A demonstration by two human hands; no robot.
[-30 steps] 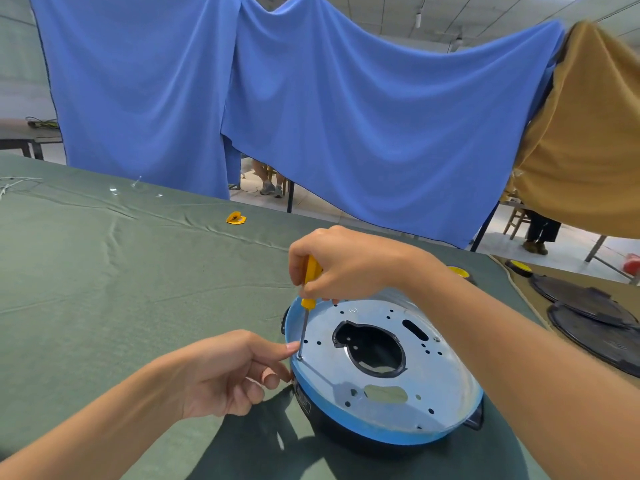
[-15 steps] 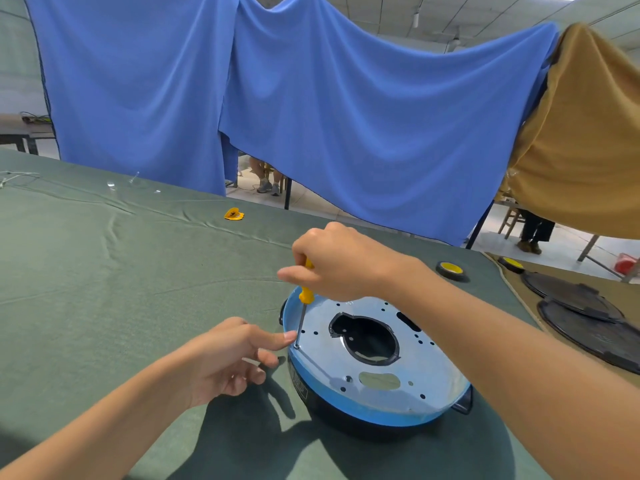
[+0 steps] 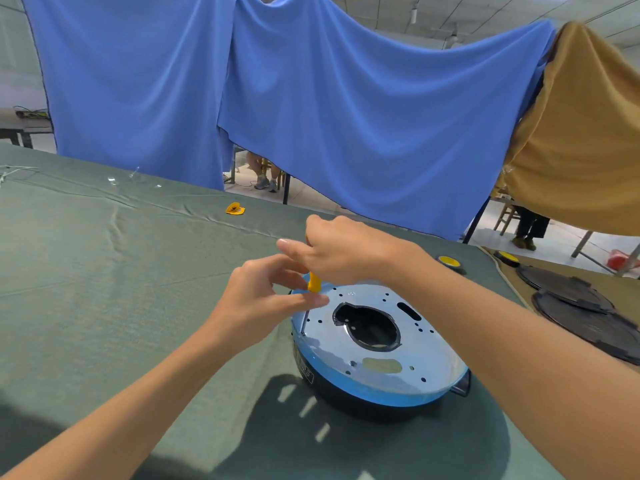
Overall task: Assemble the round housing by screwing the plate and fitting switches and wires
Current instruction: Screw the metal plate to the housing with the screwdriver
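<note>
Yellow-handled screwdriver [image 3: 314, 281] stays gripped in the right hand [image 3: 346, 252]; left hand [image 3: 263, 299] has risen, fingertips [image 3: 320, 300] at its shaft, grasp unclear.

Backdrop and clutter on the bench

A creased green cloth [image 3: 104, 289] covers the table. Blue sheets [image 3: 346, 116] hang across 12 o'clock, with a tan sheet [image 3: 581, 133] at 2. A small yellow piece [image 3: 235, 208] lies at 11. Two yellow-topped discs [image 3: 449, 261] and two dark round lids [image 3: 585, 327] sit at 3.

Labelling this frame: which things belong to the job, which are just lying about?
Job: round housing, metal plate, yellow-handled screwdriver, right hand gripping it, left hand at its shaft.
Lying about: small yellow part, black discs, yellow-topped caps.
</note>
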